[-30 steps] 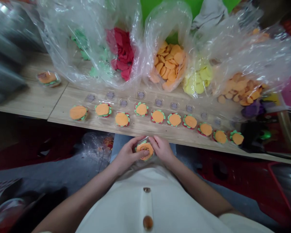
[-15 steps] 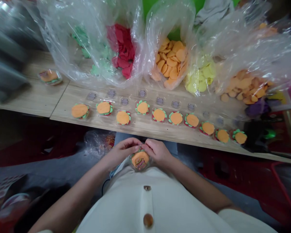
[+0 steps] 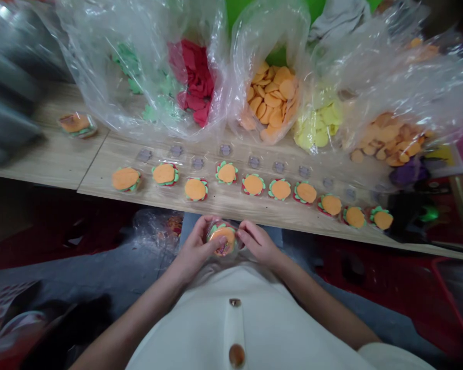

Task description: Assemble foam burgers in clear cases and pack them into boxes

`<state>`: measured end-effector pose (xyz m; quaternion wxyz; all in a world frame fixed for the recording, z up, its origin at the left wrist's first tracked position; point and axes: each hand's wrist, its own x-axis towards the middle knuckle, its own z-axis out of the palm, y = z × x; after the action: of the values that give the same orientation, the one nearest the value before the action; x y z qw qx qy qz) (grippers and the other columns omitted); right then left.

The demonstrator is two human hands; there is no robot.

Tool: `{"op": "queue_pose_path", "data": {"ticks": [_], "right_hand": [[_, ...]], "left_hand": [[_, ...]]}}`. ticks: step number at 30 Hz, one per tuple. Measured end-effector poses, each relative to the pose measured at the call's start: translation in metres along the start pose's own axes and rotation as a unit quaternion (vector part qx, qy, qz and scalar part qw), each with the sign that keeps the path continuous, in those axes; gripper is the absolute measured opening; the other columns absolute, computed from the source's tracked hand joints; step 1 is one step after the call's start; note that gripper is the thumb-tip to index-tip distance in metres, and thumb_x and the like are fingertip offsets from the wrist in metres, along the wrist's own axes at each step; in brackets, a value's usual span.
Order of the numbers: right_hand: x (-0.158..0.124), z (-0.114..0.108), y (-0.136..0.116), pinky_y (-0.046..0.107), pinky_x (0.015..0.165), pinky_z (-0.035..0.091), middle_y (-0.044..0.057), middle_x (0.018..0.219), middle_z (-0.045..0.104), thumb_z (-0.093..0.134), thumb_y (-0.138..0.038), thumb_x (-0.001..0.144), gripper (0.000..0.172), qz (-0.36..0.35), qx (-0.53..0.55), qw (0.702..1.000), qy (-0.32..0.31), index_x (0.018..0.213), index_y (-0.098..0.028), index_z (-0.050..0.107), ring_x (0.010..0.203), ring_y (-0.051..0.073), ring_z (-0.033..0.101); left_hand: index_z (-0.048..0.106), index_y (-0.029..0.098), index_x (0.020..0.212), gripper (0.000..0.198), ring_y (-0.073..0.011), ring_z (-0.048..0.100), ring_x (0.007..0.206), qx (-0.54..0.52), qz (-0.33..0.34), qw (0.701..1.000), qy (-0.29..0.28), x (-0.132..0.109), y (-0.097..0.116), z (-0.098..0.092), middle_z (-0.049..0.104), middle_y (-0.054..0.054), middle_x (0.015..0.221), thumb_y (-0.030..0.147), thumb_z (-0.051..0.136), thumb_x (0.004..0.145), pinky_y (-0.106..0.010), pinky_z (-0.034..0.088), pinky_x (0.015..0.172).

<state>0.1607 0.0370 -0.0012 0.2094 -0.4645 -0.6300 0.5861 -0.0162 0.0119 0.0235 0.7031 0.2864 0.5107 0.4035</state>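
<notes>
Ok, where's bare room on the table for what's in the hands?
Bare wood runs along the table's near edge, between the row of burger-shaped pieces and the left hand and right hand. Another patch lies left of the seam, before the lone piece. Crowded: the back, where plastic bags overhang small clear blisters.

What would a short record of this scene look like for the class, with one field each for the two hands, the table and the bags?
Left hand: holds a burger-shaped piece in clear plastic
Right hand: fingers against the same piece's right side
Table: wooden board bearing a row of burger-shaped pieces and small clear plastic cups
Bags: clear plastic bags of orange discs, red pieces, green pieces and yellow pieces
</notes>
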Motion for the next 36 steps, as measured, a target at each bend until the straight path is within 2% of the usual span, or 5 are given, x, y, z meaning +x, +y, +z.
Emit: {"op": "queue_pose_path", "data": {"ticks": [6,11,20,25,36], "right_hand": [[-0.010,-0.002,0.001,0.024,0.062,0.034,-0.001,0.072,0.046,0.034,-0.029,0.090,0.018,-0.055,-0.052,0.996,0.047,0.077,-0.021,0.041,0.067,0.012,0.041],[-0.020,0.002,0.002,0.024,0.062,0.035,0.000,0.075,0.045,0.034,-0.028,0.091,0.017,-0.066,-0.081,0.995,0.005,0.077,-0.021,0.041,0.068,0.012,0.042],[-0.021,-0.017,-0.019,0.025,0.058,0.030,0.001,0.071,0.045,0.039,-0.020,0.082,0.012,-0.140,-0.235,0.955,-0.114,0.070,-0.020,0.041,0.064,0.013,0.038],[-0.011,-0.016,-0.033,0.025,0.057,0.029,0.000,0.069,0.045,0.041,-0.017,0.078,0.009,-0.136,-0.271,0.935,-0.181,0.069,-0.019,0.042,0.062,0.012,0.038],[-0.019,-0.005,-0.025,0.025,0.053,0.022,-0.002,0.062,0.044,0.044,-0.018,0.077,0.010,-0.123,-0.275,0.940,-0.163,0.067,-0.019,0.044,0.057,0.011,0.034]], "left_hand": [[0.046,0.024,0.105,0.040,-0.0181,0.051,0.103,-0.011,0.045,0.999,0.002,-0.007,-0.014,0.005,0.055,-0.004,0.113,0.029,0.067,0.071,-0.030,0.040,0.087],[0.065,0.019,0.094,0.025,-0.0198,0.050,0.103,0.097,0.031,0.995,0.021,-0.011,-0.015,-0.008,0.056,-0.007,0.105,0.037,0.057,0.079,-0.030,0.038,0.090],[0.064,0.018,0.080,0.016,-0.0127,0.056,0.073,0.064,-0.063,0.996,0.021,-0.019,-0.003,-0.009,0.063,0.000,0.079,0.028,0.068,0.069,-0.025,0.044,0.071],[0.067,0.018,0.082,0.014,-0.0166,0.056,0.081,0.197,0.020,0.979,-0.036,-0.020,-0.001,-0.003,0.064,-0.005,0.085,0.029,0.061,0.075,-0.029,0.043,0.077],[0.067,0.020,0.084,0.014,-0.0165,0.057,0.079,0.305,0.126,0.941,-0.070,-0.020,-0.010,-0.002,0.062,-0.006,0.083,0.026,0.055,0.080,-0.028,0.043,0.072]]}}
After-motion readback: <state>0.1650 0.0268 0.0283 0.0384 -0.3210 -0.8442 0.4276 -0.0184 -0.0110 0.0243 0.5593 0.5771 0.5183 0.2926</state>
